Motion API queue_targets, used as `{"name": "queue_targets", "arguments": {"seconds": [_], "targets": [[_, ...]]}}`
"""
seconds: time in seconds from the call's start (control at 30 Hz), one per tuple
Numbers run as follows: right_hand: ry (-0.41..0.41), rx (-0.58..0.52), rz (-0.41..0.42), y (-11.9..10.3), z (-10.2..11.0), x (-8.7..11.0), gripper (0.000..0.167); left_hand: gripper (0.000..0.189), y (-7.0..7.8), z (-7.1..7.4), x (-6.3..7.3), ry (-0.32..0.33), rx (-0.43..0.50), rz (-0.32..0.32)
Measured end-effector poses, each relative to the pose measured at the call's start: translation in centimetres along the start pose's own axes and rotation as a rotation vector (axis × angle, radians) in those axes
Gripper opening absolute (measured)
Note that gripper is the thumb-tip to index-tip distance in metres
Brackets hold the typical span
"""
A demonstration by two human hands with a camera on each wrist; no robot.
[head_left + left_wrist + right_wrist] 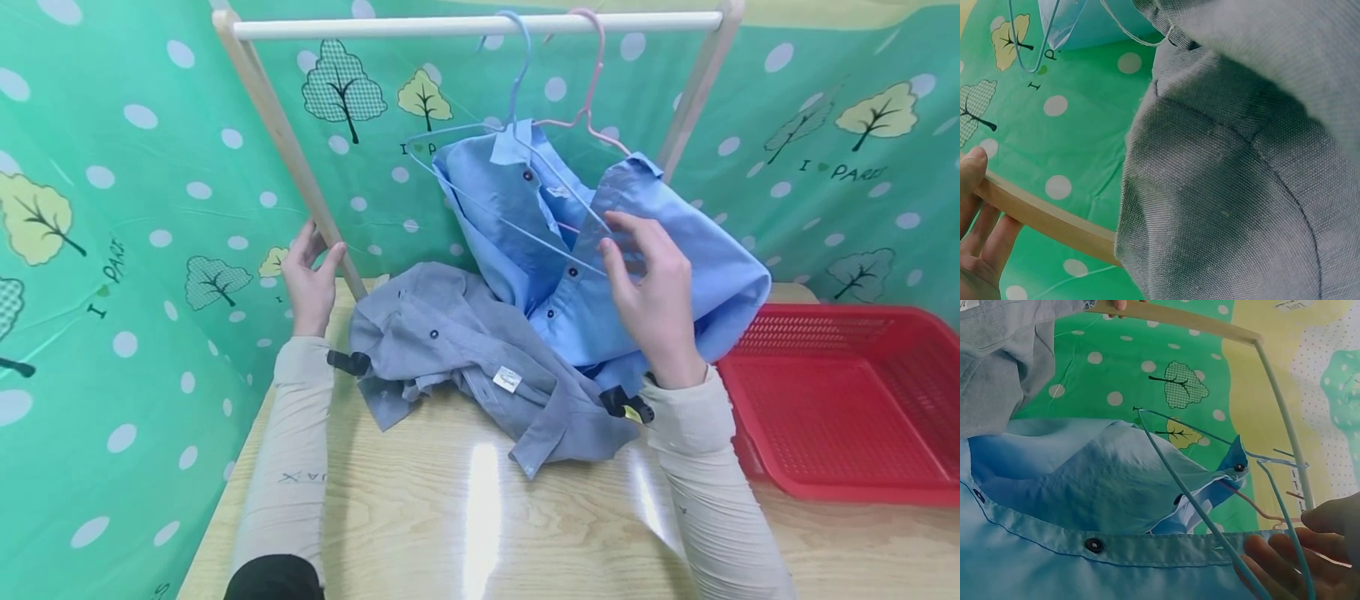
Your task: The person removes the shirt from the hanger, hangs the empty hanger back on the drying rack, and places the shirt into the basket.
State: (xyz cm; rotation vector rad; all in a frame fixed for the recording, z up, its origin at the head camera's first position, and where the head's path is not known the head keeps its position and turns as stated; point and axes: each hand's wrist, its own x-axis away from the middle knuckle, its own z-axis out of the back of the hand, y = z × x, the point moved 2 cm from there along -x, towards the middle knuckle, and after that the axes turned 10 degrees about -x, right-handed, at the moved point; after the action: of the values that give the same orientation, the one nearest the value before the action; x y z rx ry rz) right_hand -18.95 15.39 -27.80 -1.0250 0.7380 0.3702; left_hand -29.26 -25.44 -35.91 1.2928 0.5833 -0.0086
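My left hand [311, 279] grips the left wooden post [283, 146] of a small clothes rack, thumb on one side and fingers on the other. With my right hand [660, 292] I hold the right end of an empty light blue wire hanger [527, 50], whose hook hangs on the rail. Behind it, a blue button-up shirt [480, 208] hangs from a pink hanger [600, 50], its front partly open. A grey button-up shirt [465, 350] lies crumpled on the table below, and fills much of the left wrist view.
The rack's white rail [390, 27] runs across the top. A red plastic basket [847, 487] stands at the right on the wooden table [405, 517]. A green curtain [135, 275] printed with trees and dots closes off the back and left side.
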Motion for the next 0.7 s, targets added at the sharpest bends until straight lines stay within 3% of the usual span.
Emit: {"name": "queue_targets", "arguments": {"seconds": [0.4, 0.7], "targets": [[0.032, -0.033, 0.053, -1.6, 1.3, 0.3, 0.031, 0.055, 0.0, -0.1, -0.2, 0.005, -0.01, 0.005], [-0.022, -0.009, 0.135, -2.9, 1.9, 0.7, 0.035, 0.055, -2.0, -0.2, -0.9, 0.02, -0.024, 0.006]]}}
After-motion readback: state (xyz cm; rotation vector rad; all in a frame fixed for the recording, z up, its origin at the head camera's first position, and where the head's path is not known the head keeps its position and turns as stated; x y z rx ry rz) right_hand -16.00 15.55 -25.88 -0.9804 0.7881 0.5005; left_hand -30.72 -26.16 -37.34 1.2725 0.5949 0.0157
